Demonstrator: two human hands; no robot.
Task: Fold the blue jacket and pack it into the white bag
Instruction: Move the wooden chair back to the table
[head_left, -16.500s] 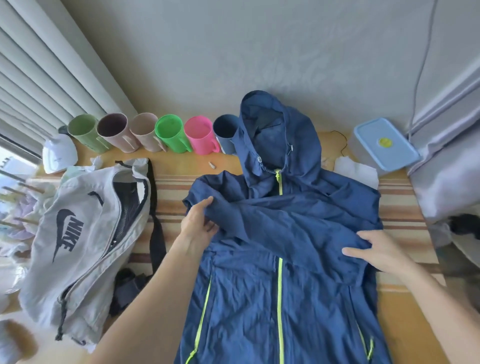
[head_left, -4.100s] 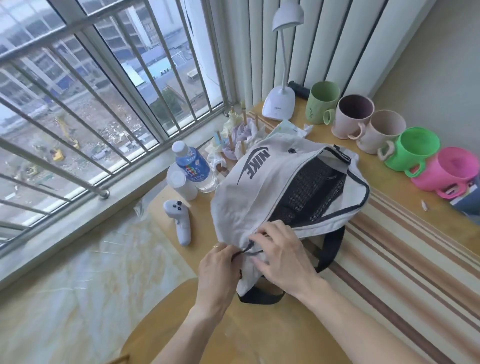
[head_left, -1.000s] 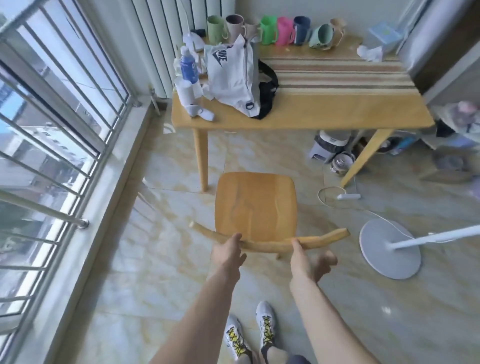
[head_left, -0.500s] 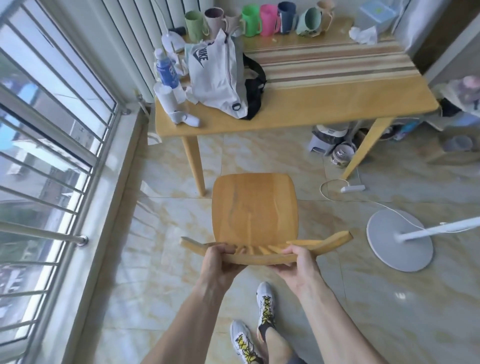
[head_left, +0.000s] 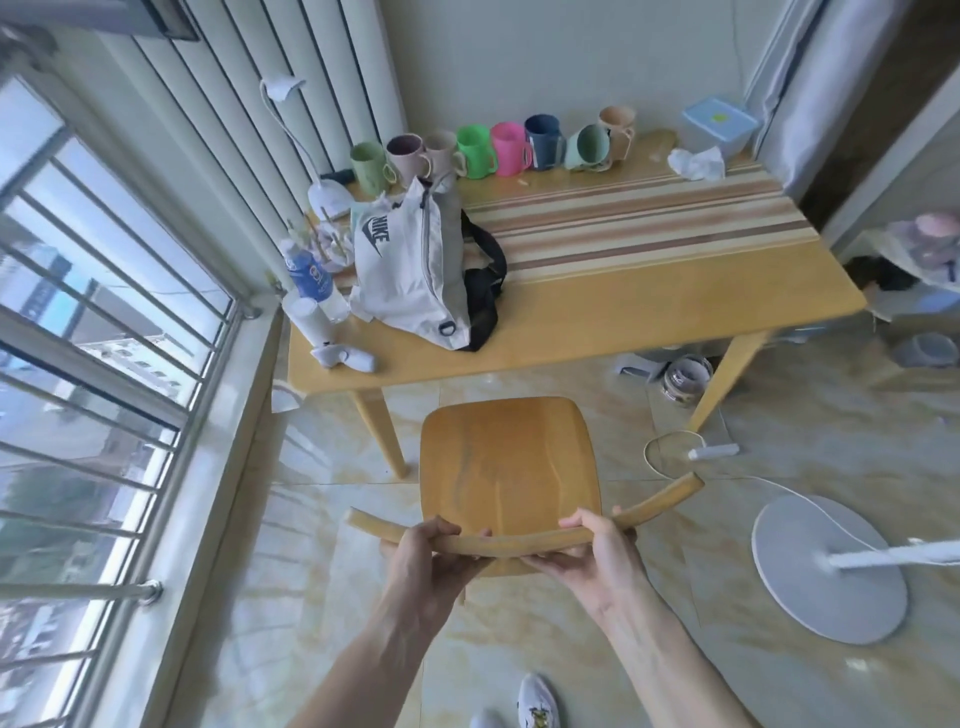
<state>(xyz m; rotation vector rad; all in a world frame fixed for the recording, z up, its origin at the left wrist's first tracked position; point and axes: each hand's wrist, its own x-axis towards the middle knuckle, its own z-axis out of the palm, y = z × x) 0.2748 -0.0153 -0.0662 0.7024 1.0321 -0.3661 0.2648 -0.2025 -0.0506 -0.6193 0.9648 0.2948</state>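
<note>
The white bag (head_left: 410, 270) with a dark logo stands zipped and bulging on the left part of the wooden table (head_left: 649, 317), its black strap hanging beside it. The blue jacket is not visible. I stand back from the table behind a wooden chair (head_left: 506, 467). My left hand (head_left: 426, 551) and my right hand (head_left: 597, 545) both grip the chair's curved backrest rail, left and right of its middle.
A row of coloured mugs (head_left: 493, 148) lines the table's far edge, with a white lamp (head_left: 330, 195), a water bottle (head_left: 309, 270), a white controller (head_left: 345, 357) and a lidded box (head_left: 719, 124). A fan base (head_left: 826, 566) and a cable lie on the floor at right. A barred window is left.
Since a second ago both hands have closed on the chair's backrest rail. My view has tilted up, so the table and bag sit lower and larger in the frame.
</note>
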